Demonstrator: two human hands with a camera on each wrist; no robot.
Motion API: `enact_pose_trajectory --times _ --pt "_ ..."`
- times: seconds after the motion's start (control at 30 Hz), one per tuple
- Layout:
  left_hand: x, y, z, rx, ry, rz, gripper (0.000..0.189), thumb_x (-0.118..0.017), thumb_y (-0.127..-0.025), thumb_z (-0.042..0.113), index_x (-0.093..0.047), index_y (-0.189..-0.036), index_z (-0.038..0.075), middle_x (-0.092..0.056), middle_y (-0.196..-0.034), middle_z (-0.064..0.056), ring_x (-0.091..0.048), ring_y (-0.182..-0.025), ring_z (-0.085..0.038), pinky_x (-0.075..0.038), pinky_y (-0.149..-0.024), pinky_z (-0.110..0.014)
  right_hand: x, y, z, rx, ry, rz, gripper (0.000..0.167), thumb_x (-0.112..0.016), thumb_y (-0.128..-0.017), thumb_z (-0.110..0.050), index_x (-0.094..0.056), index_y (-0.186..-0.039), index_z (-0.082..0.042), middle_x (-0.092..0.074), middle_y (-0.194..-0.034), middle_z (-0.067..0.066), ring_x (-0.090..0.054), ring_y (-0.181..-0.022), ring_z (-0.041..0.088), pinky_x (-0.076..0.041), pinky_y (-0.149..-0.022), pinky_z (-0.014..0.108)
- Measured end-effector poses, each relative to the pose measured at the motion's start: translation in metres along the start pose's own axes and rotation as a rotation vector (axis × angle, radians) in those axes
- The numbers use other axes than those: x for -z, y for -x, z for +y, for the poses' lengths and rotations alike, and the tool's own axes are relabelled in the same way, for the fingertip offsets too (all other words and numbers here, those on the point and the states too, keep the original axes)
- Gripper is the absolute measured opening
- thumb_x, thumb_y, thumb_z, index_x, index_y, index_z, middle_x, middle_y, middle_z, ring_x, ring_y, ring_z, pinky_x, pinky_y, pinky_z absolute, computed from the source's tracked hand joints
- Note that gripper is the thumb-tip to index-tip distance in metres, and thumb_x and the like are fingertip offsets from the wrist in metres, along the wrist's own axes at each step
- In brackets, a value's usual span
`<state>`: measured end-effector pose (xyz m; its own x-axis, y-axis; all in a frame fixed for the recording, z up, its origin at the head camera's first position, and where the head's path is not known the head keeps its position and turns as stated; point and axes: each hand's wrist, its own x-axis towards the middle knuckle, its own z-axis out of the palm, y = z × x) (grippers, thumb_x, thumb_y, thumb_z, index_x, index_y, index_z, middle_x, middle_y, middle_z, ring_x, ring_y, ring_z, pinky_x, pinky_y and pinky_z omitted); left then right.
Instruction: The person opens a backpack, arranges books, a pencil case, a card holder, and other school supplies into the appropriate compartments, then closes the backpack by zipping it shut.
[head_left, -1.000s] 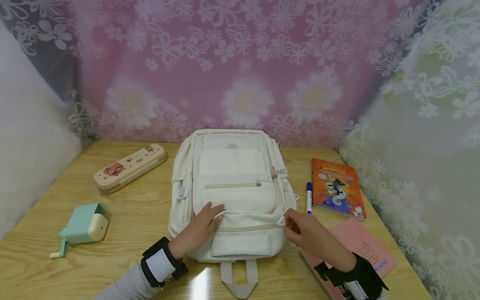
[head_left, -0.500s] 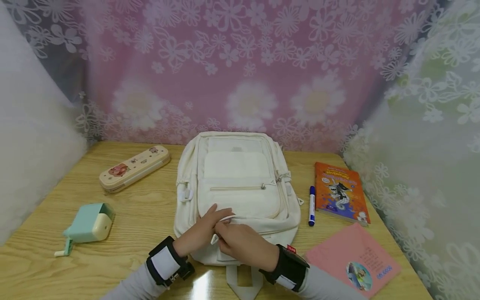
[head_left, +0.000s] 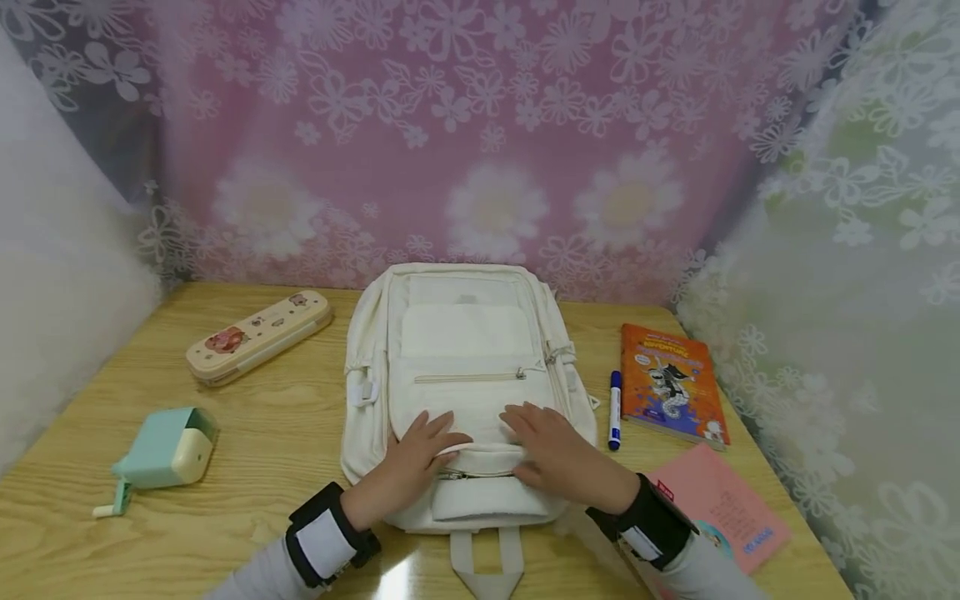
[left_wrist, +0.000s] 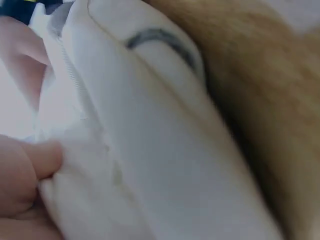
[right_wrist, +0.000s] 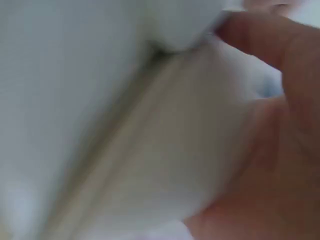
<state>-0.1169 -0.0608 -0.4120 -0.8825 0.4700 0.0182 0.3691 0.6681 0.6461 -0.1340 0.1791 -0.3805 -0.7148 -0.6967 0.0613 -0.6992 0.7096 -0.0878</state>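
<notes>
A cream backpack (head_left: 465, 333) lies on the table with its grey top handle (head_left: 487, 567) toward the person. My left hand (head_left: 405, 467) pinches a fold of its fabric above the front pocket zipper (head_left: 480, 476), and the left wrist view shows the thumb (left_wrist: 46, 157) against the cloth. My right hand (head_left: 570, 458) rests on the backpack to the right of that fold, fingers extended over the front and thumb lower, near the zipper. Dark metal shows at the zipper's left part, beside the left hand. The right wrist view is blurred.
A beige pencil case (head_left: 258, 337) and a mint crank sharpener (head_left: 167, 450) stand at left. To the right are a blue-capped marker (head_left: 615, 410), an orange book (head_left: 673, 383) and a pink book (head_left: 720, 496), partly behind the right wrist. Floral curtains (head_left: 480, 150) surround the table.
My right hand pulled from the zipper's right end across to the left hand, then let go and moved back right onto the backpack. The left hand stays at the fold.
</notes>
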Motion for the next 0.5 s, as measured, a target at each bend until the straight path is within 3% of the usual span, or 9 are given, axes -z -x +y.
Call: enact_pose_trajectory --times 0.13,0.2,0.3,0.4,0.5 --pt "-0.006 0.009 0.006 -0.030 -0.151 0.026 0.042 -0.055 -0.093 0.028 -0.049 -0.133 0.018 -0.031 -0.149 -0.020 -0.023 -0.136 -0.049 -0.017 -0.098 -0.075 -0.010 0.001 0.014 -0.015 -0.068 -0.071 0.051 -0.061 -0.091 -0.023 -0.045 -0.136 -0.005 -0.045 -0.140 0.016 -0.040 -0.131 0.037 -0.033 -0.102 0.060" --pt "-0.010 0.014 0.009 -0.105 -0.241 0.061 0.051 -0.060 -0.089 0.034 -0.046 -0.135 0.017 -0.031 -0.149 -0.020 -0.026 -0.136 -0.046 -0.022 -0.100 -0.071 -0.012 0.001 0.017 0.006 -0.086 -0.070 0.046 -0.059 -0.092 -0.020 -0.049 -0.134 -0.006 -0.046 -0.140 0.017 -0.041 -0.130 0.039 -0.034 -0.100 0.062" --pt "-0.016 0.019 0.010 -0.278 -0.399 0.165 0.059 -0.067 -0.083 0.039 -0.046 -0.133 0.017 -0.037 -0.144 -0.017 -0.037 -0.133 -0.035 -0.035 -0.101 -0.058 -0.011 0.001 0.017 0.011 -0.125 -0.064 0.042 -0.058 -0.092 -0.014 -0.050 -0.132 -0.006 -0.046 -0.140 0.018 -0.041 -0.130 0.040 -0.033 -0.099 0.064" --pt "-0.016 0.022 0.009 -0.423 -0.526 0.262 0.048 -0.073 -0.079 0.034 -0.052 -0.120 0.019 -0.044 -0.134 -0.013 -0.048 -0.122 -0.025 -0.044 -0.097 -0.045 -0.009 0.000 0.016 -0.009 -0.156 -0.084 0.041 -0.057 -0.093 -0.013 -0.050 -0.133 -0.006 -0.045 -0.141 0.018 -0.039 -0.132 0.039 -0.030 -0.100 0.065" --pt "-0.013 0.025 0.003 -0.466 -0.671 0.318 0.029 -0.072 -0.080 0.032 -0.054 -0.099 0.020 -0.047 -0.128 -0.009 -0.051 -0.116 -0.022 -0.046 -0.096 -0.038 -0.009 0.000 0.014 -0.028 -0.181 -0.106 0.042 -0.056 -0.093 -0.013 -0.048 -0.134 -0.005 -0.043 -0.142 0.018 -0.037 -0.133 0.039 -0.027 -0.102 0.065"
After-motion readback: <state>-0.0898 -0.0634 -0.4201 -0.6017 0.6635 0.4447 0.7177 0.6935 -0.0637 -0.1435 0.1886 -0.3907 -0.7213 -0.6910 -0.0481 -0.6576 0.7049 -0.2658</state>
